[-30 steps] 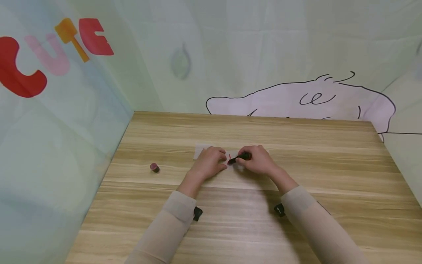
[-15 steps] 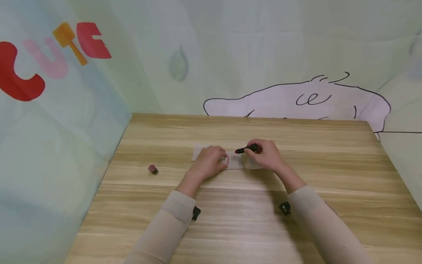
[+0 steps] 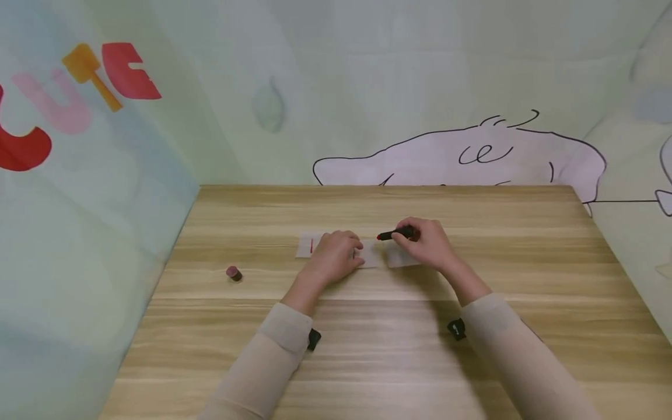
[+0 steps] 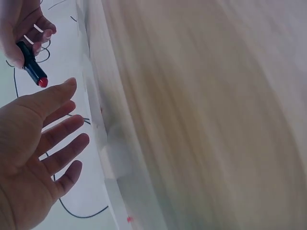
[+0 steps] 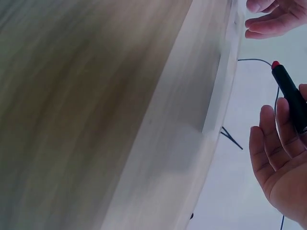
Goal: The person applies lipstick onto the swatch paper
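In the head view, white paper pieces [image 3: 371, 255] lie in a row mid-table. My left hand [image 3: 334, 255] is over the row, fingers loosely bent, holding nothing. A short red stroke [image 3: 312, 245] shows on the paper left of this hand; the hand hides part of the row. My right hand [image 3: 427, 242] holds a black marker [image 3: 395, 234] with a bare red tip, pinched between thumb and fingers. The tip points left, above the paper, as the right wrist view shows too with the marker [image 5: 289, 91]. The marker's dark cap [image 3: 234, 273] sits apart at the left.
The wood-grain table [image 3: 336, 361] meets a printed cloth wall [image 3: 220, 87] at the back and left. Another white paper piece [image 3: 403, 256] lies under the right hand. Dark wrist-camera mounts show below both cuffs.
The right hand has lifted the marker off the paper and moved right. The left hand has shifted right over the row, covering one red stroke and uncovering another. The head view has turned slightly.
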Demonstrator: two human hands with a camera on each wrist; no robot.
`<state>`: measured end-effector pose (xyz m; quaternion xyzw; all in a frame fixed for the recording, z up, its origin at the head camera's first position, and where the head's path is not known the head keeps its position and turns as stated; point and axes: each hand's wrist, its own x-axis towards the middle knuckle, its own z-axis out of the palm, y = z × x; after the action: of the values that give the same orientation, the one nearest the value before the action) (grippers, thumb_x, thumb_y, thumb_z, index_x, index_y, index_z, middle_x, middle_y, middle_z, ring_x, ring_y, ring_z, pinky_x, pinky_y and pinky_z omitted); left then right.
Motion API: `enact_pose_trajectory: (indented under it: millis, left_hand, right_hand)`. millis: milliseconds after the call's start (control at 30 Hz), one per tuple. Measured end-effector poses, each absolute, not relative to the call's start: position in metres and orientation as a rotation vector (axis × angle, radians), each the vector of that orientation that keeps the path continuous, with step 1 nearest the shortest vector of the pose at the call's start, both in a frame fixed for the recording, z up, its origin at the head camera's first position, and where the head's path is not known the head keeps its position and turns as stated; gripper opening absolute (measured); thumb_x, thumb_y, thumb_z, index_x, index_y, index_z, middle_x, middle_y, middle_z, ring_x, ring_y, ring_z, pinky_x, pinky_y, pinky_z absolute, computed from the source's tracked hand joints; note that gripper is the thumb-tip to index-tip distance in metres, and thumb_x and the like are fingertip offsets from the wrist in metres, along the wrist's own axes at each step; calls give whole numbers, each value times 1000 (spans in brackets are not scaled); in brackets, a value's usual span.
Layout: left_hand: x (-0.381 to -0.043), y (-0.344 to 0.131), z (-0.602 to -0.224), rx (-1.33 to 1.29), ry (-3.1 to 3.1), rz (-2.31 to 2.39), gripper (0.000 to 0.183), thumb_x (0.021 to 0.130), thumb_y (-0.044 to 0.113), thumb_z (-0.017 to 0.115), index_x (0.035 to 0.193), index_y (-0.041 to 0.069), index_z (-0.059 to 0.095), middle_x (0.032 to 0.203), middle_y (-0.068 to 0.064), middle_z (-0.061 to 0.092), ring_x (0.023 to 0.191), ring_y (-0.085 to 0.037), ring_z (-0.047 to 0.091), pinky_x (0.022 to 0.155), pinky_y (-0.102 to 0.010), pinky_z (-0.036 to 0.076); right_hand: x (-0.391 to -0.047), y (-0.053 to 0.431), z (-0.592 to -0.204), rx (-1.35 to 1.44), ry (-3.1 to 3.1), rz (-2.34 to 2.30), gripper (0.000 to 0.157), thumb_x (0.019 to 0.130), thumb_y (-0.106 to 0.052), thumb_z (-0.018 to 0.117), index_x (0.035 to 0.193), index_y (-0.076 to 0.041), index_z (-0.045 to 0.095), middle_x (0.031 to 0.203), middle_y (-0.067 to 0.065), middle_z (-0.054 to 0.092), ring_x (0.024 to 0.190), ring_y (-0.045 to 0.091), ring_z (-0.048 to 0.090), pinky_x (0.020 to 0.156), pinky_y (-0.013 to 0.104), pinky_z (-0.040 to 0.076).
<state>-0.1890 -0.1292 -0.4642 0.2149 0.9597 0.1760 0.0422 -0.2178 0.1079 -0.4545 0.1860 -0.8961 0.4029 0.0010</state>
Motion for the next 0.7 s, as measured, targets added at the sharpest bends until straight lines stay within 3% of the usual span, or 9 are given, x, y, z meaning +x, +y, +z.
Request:
enact_pose_trajectory:
  millis: [700]
  left_hand:
    - [-201,-72,-472,761,2921,466,30,95,33,73,115,11,76,123,-4,70,112,-25,63,93,-42,47]
  right_hand:
    - [-217,150,-460,447,-2880,1228,20,92,-22,75,100,-4,74,83,8,70,65,19,56,60,32,44]
